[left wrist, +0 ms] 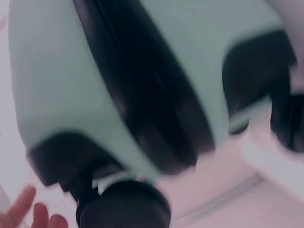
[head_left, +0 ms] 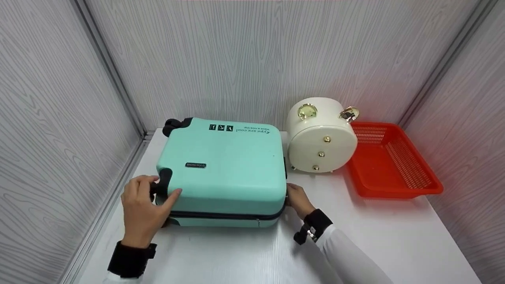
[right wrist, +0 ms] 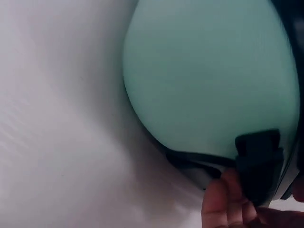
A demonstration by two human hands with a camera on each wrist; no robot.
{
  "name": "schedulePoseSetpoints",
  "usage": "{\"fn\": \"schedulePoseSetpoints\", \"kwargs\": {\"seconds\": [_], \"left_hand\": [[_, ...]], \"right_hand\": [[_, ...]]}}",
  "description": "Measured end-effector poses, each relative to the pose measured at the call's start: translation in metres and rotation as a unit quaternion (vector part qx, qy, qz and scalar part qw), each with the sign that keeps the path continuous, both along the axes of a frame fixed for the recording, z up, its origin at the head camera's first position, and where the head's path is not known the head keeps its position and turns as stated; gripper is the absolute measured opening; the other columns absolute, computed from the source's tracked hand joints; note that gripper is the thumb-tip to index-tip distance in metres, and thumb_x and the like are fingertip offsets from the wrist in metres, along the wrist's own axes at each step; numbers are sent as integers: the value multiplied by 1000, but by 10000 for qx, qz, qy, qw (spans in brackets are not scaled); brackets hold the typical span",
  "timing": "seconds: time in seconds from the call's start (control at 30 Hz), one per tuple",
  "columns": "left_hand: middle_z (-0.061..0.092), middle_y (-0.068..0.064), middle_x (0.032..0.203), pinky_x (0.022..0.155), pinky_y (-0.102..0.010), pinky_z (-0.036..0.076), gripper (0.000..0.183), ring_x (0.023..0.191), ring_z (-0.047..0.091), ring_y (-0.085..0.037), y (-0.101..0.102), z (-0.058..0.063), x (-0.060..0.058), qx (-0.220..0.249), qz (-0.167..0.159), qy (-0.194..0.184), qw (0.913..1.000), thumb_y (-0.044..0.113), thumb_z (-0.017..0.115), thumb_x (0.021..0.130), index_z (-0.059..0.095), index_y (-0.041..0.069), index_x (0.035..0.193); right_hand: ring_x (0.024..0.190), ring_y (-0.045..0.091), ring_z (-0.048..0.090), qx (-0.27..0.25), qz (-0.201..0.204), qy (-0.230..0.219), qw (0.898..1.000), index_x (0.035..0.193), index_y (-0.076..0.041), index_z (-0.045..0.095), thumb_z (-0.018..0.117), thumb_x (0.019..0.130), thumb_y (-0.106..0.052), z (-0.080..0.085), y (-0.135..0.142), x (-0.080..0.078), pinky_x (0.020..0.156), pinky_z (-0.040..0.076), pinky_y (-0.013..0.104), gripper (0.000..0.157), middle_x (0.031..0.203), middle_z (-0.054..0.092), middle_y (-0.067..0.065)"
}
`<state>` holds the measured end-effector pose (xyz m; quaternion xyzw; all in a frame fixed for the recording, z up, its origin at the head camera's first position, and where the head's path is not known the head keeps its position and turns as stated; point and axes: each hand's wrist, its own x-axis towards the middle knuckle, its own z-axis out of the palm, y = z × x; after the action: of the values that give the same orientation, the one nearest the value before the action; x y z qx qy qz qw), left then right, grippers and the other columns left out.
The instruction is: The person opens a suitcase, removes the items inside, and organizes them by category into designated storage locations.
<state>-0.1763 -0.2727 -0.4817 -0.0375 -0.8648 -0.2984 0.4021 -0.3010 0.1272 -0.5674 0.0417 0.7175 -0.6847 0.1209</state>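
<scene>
Head view shows us the case (head_left: 229,157) flat on the table (head_left: 236,256), its seam closed. The left hand (head_left: 142,209) spreads, fingers loose, round a wheeled corner; the right hand (head_left: 300,200) pinches a black fitting (right wrist: 259,166). We judge it early: hands placed, opening not done.

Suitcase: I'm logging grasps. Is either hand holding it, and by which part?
The right hand seems to grip the suitcase by a black end fitting; the left hand spans a wheeled corner, its grip unclear.
</scene>
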Motion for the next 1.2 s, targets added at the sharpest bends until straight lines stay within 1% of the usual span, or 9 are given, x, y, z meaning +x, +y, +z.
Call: {"fn": "schedulePoseSetpoints", "kwargs": {"seconds": [0.1,0.23,0.37,0.47,0.57,0.67,0.8,1.0,1.2], "left_hand": [[64,-33,128,102,-66,45,80,117,61,-51,-10,2,-2,-738,-244,-582,9953,35,97,77,62,-12,133],[67,-30,134,111,-71,42,93,126,64,-49,-22,-1,-3,-1411,-324,-1095,9834,45,95,78,59,-8,145],[71,-28,126,108,-69,44,94,119,66,-48,-27,-11,-6,-1775,-243,-808,9805,50,95,75,62,-5,145],[72,-27,123,107,-67,45,93,115,67,-48,-27,-16,-7,-1766,-190,-538,9826,52,93,75,64,-4,144],[73,-26,121,107,-67,45,93,115,66,-48,-25,-18,-7,-1736,-118,-479,9836,56,90,77,65,-5,143],[72,-29,119,106,-68,45,98,113,66,-48,-22,-18,-7,-1738,-37,-456,9837,73,77,86,65,-7,140],[71,-31,114,102,-68,47,108,108,67,-48,-16,-17,-5,-1755,116,-408,9836,88,59,89,66,-12,132],[70,-32,111,97,-67,45,92,104,67,-48,-3,-15,-3,-1696,302,-524,9836,62,86,79,64,-13,128],[70,-31,110,96,-67,45,83,106,66,-48,9,-15,-4,-1846,300,-429,9814,49,87,84,63,-15,131]], "right_hand": [[79,14,69,85,-102,-8,9999,145,13,56,44,116,-20,2,1,12,71,59,27,45,102,72,10],[80,15,71,1,-386,45,9992,141,11,57,43,117,-24,7,-3,31,72,61,29,45,103,70,12],[94,16,73,-138,-293,399,9987,140,8,59,37,118,-41,10,-8,47,87,62,33,58,116,70,15],[119,27,69,-163,257,904,9954,150,9,51,32,118,-47,9,-7,55,107,57,43,68,139,63,26],[137,42,60,133,823,1452,9859,161,10,37,46,116,-44,1,0,58,116,51,50,71,157,49,33],[147,47,54,611,1041,1690,9782,168,6,26,66,109,-36,-3,3,61,119,49,54,83,165,45,31],[148,44,54,1051,951,1673,9757,170,-2,28,74,104,-33,1,2,58,120,48,56,86,163,51,25],[144,45,58,1320,601,1786,9732,163,-1,44,73,105,-38,6,3,38,118,50,56,75,160,55,24],[133,43,67,1512,278,1912,9694,155,1,56,73,106,-38,9,3,18,111,56,55,65,150,64,24]]}}
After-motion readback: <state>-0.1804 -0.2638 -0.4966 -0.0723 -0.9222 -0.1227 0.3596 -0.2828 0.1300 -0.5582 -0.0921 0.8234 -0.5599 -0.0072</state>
